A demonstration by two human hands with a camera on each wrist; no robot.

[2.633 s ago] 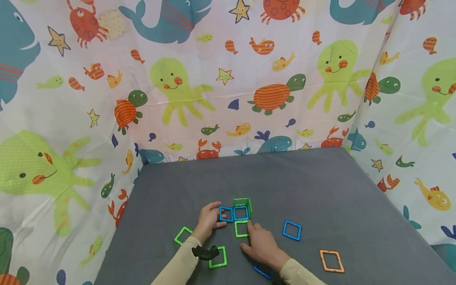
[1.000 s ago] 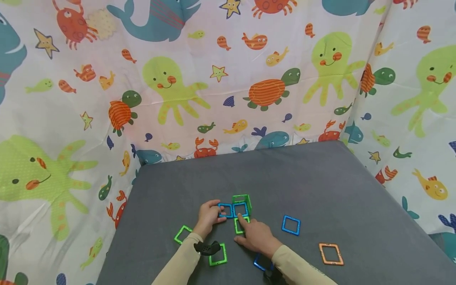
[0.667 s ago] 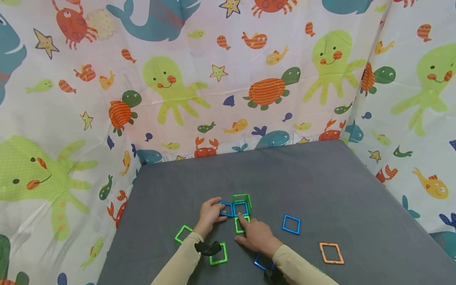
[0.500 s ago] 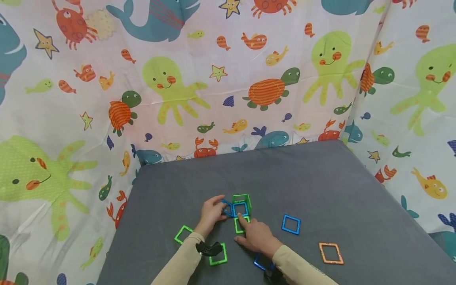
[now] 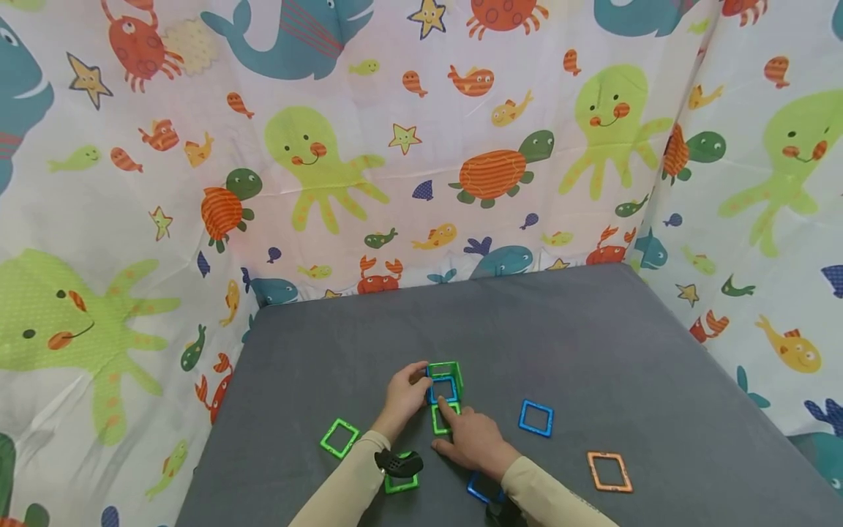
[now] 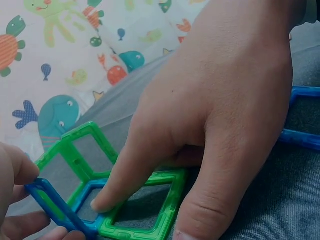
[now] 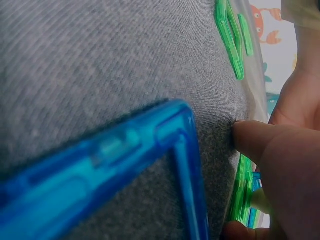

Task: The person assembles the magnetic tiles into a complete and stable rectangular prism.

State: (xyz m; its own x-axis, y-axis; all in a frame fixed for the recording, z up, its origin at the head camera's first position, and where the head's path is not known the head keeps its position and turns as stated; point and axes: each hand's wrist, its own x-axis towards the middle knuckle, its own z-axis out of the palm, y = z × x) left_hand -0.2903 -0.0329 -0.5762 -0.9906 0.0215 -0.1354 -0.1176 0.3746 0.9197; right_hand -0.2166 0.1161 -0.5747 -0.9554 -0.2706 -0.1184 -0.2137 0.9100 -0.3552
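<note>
My left hand (image 5: pixel 405 395) pinches a blue square magnetic tile (image 6: pixel 52 202), an open frame stood upright and leaning a little at the left edge of a flat blue tile (image 5: pixel 454 391). With its index fingertip, my right hand (image 5: pixel 477 440) presses where the flat blue tile joins a flat green tile (image 6: pixel 132 233); its index finger is extended and the thumb points down at the cloth. Behind and to the right of the flat blue tile, green tiles (image 6: pixel 95 131) stand upright as two walls meeting at a corner.
Loose tiles lie on the grey cloth (image 5: pixel 527 329): a green one (image 5: pixel 331 431) on the left, another green one (image 5: pixel 403 487) under the left wrist strap, a blue one (image 5: pixel 551 423) and an orange one (image 5: pixel 612 489) to the right. One more blue tile (image 7: pixel 120 145) lies by the right wrist.
My left hand has moved right and swung the blue tile up from lying flat to standing. My right index finger has shifted from the green tile's right side to the joint.
</note>
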